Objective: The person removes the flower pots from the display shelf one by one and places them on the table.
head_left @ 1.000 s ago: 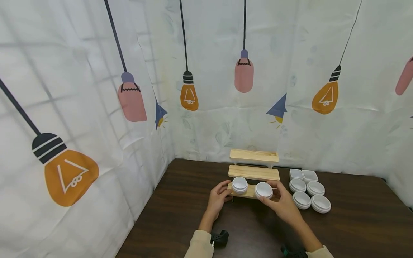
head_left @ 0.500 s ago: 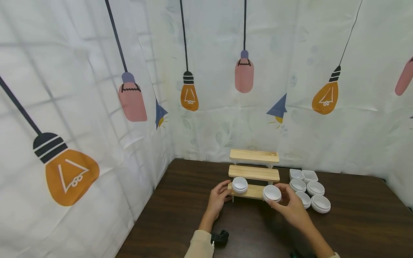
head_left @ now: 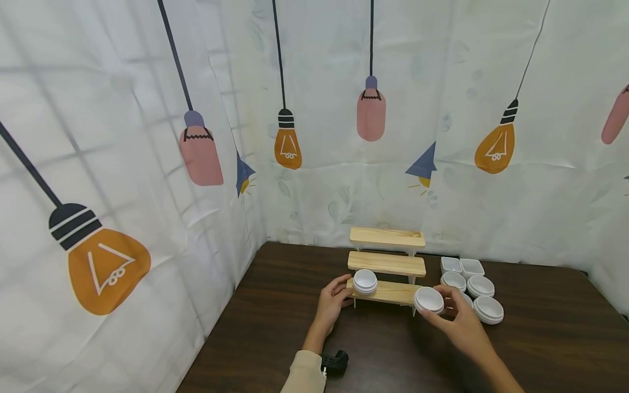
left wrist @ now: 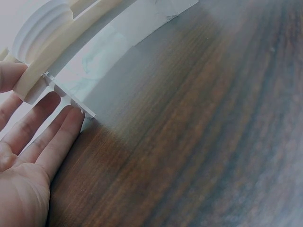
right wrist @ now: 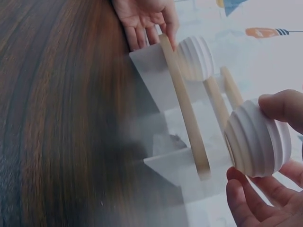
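In the head view a three-tier wooden display shelf [head_left: 386,263] with white supports stands on the dark table. My left hand [head_left: 330,303] grips the left end of its lowest board [left wrist: 40,71], thumb and fingers on opposite sides. Close to that hand, a white ribbed bowl [head_left: 365,281] sits upright on the same board. My right hand [head_left: 459,322] holds another white ribbed bowl [right wrist: 259,139] between thumb and fingers. This second bowl is just off the board's right end in the head view, and apart from the board in the right wrist view.
Right of the shelf, several white round bowls [head_left: 488,309] and two square white dishes [head_left: 472,267] stand grouped on the table [head_left: 550,327]. My right hand partly covers one bowl. A patterned curtain [head_left: 334,202] hangs behind and at the left.
My right hand has moved the bowl rightward along the lowest board and past its right end. The left hand and the other bowl have stayed in place.
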`<action>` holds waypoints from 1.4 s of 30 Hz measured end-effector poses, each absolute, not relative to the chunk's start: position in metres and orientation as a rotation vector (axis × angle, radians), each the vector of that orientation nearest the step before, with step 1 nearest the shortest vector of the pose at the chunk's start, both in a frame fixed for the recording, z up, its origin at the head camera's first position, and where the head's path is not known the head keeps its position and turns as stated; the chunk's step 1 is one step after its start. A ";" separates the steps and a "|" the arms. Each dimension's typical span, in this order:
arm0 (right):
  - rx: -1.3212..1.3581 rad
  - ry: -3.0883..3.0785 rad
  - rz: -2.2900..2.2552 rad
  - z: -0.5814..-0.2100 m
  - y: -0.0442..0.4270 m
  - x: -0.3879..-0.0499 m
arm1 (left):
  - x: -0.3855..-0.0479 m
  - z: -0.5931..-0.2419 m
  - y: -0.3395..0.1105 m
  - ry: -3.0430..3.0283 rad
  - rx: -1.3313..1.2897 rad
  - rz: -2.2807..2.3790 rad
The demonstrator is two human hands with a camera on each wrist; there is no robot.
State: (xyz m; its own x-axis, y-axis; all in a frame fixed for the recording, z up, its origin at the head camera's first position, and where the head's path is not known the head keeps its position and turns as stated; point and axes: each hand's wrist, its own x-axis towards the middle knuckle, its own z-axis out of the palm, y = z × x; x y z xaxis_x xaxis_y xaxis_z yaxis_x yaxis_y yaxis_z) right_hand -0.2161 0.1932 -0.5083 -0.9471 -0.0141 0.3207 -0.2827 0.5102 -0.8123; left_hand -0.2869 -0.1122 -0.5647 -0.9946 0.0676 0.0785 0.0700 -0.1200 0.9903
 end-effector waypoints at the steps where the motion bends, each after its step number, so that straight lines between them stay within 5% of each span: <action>1: 0.250 -2.479 1.405 -0.509 0.195 -0.215 | -0.287 -0.565 -0.112 -2.084 -0.162 -2.344; 42: 0.123 -2.538 1.270 -0.534 0.245 -0.195 | -0.287 -0.566 -0.114 -2.111 -0.164 -2.322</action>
State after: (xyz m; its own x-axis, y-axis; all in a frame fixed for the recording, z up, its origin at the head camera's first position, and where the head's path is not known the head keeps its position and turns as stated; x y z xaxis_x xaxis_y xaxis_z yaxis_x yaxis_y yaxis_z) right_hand -0.1948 0.2447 -0.5340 -0.9512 0.0568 0.3032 -0.2086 0.6056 -0.7679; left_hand -0.2868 -0.1137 -0.5656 -0.9945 0.0708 0.0766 0.0695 -0.0974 0.9928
